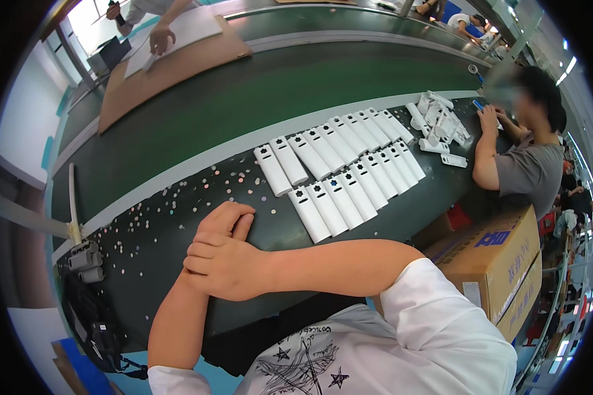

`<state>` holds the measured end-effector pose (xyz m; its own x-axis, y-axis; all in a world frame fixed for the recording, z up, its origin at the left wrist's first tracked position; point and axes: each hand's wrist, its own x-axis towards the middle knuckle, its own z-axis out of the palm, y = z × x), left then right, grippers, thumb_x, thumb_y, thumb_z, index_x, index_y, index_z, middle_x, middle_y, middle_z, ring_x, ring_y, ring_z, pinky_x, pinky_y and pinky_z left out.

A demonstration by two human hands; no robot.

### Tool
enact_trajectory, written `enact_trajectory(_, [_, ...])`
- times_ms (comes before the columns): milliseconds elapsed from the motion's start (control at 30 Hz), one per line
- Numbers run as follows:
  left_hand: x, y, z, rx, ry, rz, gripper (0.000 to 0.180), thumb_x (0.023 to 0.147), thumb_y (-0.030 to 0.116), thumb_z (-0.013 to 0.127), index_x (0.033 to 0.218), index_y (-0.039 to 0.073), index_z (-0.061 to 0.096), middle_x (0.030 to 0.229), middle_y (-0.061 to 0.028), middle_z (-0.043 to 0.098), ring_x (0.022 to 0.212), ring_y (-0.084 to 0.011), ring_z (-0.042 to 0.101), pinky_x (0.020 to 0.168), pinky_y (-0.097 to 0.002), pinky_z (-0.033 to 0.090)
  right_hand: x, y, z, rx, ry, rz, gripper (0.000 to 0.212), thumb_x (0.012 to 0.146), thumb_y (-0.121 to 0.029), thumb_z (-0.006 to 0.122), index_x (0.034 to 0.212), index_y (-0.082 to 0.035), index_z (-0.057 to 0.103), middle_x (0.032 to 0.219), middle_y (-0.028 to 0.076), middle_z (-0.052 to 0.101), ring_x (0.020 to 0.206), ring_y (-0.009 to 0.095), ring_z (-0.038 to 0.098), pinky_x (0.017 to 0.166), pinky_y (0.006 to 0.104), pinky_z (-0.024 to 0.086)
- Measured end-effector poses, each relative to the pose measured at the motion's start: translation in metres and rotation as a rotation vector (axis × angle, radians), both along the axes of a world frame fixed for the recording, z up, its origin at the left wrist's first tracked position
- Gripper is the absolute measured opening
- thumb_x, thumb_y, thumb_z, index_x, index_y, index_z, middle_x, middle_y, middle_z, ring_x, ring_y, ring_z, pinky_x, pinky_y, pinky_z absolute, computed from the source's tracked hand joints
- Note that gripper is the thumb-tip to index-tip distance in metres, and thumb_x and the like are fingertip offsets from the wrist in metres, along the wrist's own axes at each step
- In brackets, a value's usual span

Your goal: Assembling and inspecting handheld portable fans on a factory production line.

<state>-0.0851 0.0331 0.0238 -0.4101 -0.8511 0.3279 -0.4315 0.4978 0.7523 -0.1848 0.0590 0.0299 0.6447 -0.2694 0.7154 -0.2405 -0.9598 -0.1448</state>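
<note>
My right forearm crosses in front of me, and my right hand (225, 266) is closed round my left wrist. Beyond it, my left hand (223, 218) rests over the dark table (184, 207), its fingers loosely bent, thumb apart, with nothing visible in them. To the right of my hands lie long white plastic casings in two slanting rows, a back row (317, 155) and a front row (336, 206). Each casing has a dark star-shaped mark and a dark slot near its far end. Neither hand touches them.
Small pale round bits (136, 227) dot the tabletop. White parts (438, 122) are heaped near a seated co-worker (537, 155) at right. Cartons (487, 263) stand by my right side. A green conveyor belt (244, 85) runs behind; across it another person's hand (161, 39) works over white board.
</note>
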Motion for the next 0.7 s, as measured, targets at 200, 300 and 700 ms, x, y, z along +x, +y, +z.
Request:
enact_trajectory(200, [0.001,-0.005,-0.009,-0.030,-0.030,-0.021,0.011,0.085,0.003,0.067,0.094,0.001,0.061,0.086,-0.0106,0.060,0.077,-0.0276,0.059,0.068,-0.0328,0.048,-0.003,-0.001,0.001,0.026,0.027,-0.005,0.031,0.076,-0.020,0.060,0.101,-0.003,0.067,0.095,0.008,0.061,0.097,0.028,0.057,0.098,0.0429,0.040])
enact_trajectory(300, [-0.002,-0.002,-0.005,-0.035,0.013,0.003,0.014,0.082,0.004,0.068,0.094,0.004,0.060,0.083,-0.0111,0.058,0.077,-0.0329,0.058,0.065,-0.0376,0.047,0.001,0.000,-0.006,0.038,0.015,0.004,0.029,0.074,-0.019,0.062,0.098,-0.006,0.067,0.098,0.006,0.062,0.100,0.026,0.058,0.098,0.0420,0.040])
enact_trajectory(700, [0.045,-0.030,-0.006,-0.259,-0.111,0.396,0.019,0.087,-0.004,0.056,0.100,0.003,0.067,0.110,-0.0112,0.064,0.107,-0.0323,0.055,0.094,-0.0411,0.046,0.004,0.020,-0.007,0.257,0.027,0.302,0.026,0.075,-0.012,0.065,0.100,-0.006,0.064,0.086,0.004,0.057,0.086,0.024,0.058,0.075,0.0394,0.051])
